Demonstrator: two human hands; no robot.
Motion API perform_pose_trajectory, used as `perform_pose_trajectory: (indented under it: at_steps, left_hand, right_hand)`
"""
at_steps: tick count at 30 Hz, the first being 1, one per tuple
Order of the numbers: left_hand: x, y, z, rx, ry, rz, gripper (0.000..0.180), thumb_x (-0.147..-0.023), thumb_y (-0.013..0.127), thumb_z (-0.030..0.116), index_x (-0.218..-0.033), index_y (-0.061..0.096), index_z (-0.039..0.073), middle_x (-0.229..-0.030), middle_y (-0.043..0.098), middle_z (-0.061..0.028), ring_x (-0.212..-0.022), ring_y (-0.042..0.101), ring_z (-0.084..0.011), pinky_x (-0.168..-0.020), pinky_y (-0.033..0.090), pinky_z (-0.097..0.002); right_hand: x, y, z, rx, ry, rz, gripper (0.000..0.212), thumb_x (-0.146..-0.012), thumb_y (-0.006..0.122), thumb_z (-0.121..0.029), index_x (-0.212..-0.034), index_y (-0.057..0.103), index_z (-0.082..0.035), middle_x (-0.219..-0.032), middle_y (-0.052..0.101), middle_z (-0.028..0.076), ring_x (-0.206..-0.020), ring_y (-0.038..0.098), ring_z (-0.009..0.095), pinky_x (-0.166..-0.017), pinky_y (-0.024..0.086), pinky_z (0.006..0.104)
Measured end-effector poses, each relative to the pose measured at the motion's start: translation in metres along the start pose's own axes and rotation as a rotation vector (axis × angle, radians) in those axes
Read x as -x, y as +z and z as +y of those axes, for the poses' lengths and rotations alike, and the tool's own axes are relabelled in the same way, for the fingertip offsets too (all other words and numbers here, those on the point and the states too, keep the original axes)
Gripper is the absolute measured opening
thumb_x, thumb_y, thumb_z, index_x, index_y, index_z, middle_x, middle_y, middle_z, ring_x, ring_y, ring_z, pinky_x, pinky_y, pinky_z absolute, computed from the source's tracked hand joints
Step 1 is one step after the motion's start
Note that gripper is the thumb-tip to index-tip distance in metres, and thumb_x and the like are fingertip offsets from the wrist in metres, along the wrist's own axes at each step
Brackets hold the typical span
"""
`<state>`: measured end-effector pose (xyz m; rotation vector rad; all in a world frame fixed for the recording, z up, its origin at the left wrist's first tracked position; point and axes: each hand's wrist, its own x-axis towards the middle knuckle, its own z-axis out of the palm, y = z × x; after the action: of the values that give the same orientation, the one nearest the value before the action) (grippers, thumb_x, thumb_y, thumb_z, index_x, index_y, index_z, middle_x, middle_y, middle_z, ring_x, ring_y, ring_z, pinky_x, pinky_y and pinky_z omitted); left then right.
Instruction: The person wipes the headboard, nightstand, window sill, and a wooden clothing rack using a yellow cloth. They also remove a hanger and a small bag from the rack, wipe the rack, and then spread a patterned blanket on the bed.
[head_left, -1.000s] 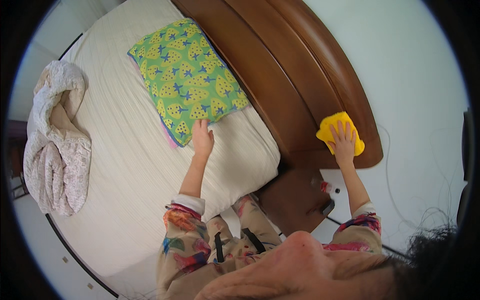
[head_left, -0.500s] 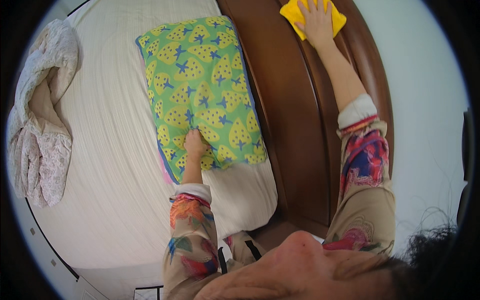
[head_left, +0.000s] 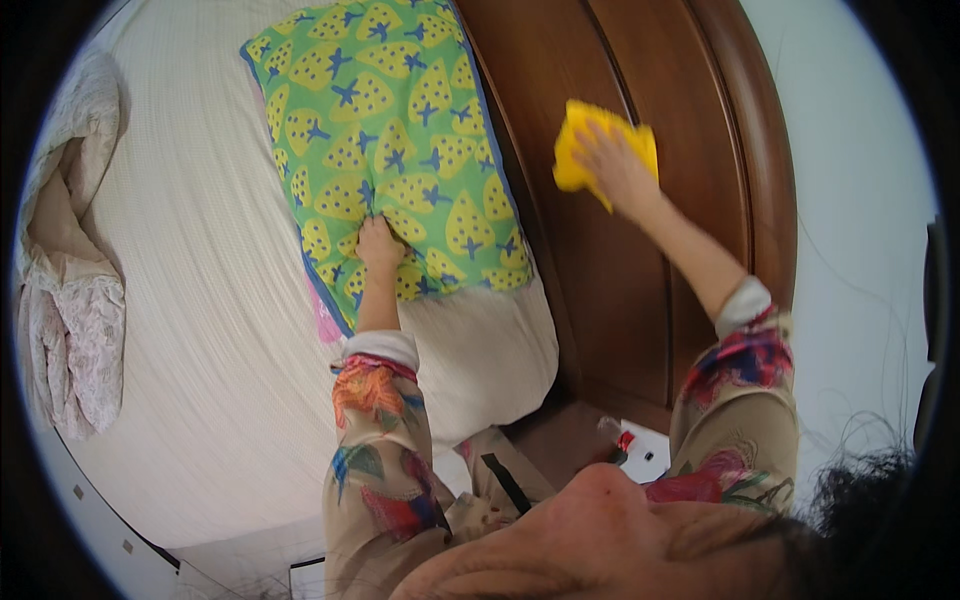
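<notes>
Yellow cloth [head_left: 600, 140], one: flat against the face of the brown wooden headboard [head_left: 560, 260], upper-middle of the panel, pressed there under the right hand [head_left: 618, 168], fingers spread across it, palm down, not clenched.
Left hand [head_left: 380, 243], one: left of the headboard, planted on the green pillow [head_left: 390, 140], fingers curled into the fabric at its lower part; whether pinching or merely pressing, cannot tell.
Green pillow, one: yellow shapes and blue stars, long edge touching the headboard's foot.
Pink edge of a second layer [head_left: 325, 325], one: showing beneath the pillow's lower left corner.
White mattress cover [head_left: 200, 330], one: spread left of the headboard.
Crumpled pale quilt [head_left: 65, 300], one: well apart from the headboard, at the far left bed edge.
Nothing between cloth and headboard.
</notes>
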<state>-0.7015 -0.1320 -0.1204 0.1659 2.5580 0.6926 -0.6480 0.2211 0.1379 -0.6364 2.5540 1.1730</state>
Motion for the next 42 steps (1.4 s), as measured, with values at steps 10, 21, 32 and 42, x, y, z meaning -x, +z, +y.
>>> perform_pose_trajectory:
  at_steps: [10,21,32,42]
  left_hand:
    - [0.009,-0.001,-0.005,0.048,0.084,0.028,0.065,-0.05,0.09,0.027,-0.1,0.052,0.011,-0.107,0.053,-0.0058,-0.107,0.053,-0.0273,-0.08,0.049,-0.0446]
    - [0.002,0.0,0.006,0.075,0.078,0.092,0.069,-0.047,0.089,0.02,-0.103,0.051,0.008,-0.107,0.053,-0.0096,-0.108,0.051,-0.0314,-0.084,0.048,-0.0439]
    - [0.002,0.005,0.002,0.042,0.147,0.18,0.063,-0.047,0.089,0.022,-0.096,0.051,0.011,-0.101,0.054,-0.0062,-0.099,0.055,-0.029,-0.075,0.049,-0.0426]
    - [0.043,0.006,0.007,0.015,0.237,0.325,0.047,-0.06,0.082,0.02,-0.096,0.053,0.011,-0.101,0.053,-0.0069,-0.1,0.053,-0.0282,-0.078,0.044,-0.0425]
  right_hand:
    - [0.338,-0.018,-0.231,-0.649,-0.325,-0.523,0.047,-0.086,0.047,-0.007,-0.133,0.046,-0.004,-0.15,0.029,0.011,-0.14,0.024,0.027,-0.117,0.016,0.0413]
    - [-0.212,0.01,0.121,0.037,0.323,0.242,0.045,-0.092,0.048,-0.033,-0.133,0.05,-0.014,-0.147,0.034,0.013,-0.14,0.021,0.032,-0.115,0.012,0.0487]
    - [0.027,0.118,-0.223,0.056,0.049,0.104,0.047,-0.093,0.047,-0.017,-0.137,0.04,0.0,-0.137,0.045,0.015,-0.126,0.043,0.029,-0.111,0.029,0.0396]
    - [0.162,0.095,-0.263,-1.003,0.05,-0.016,0.039,-0.095,0.041,-0.01,-0.131,0.047,0.002,-0.138,0.045,0.019,-0.13,0.04,0.033,-0.111,0.029,0.0433]
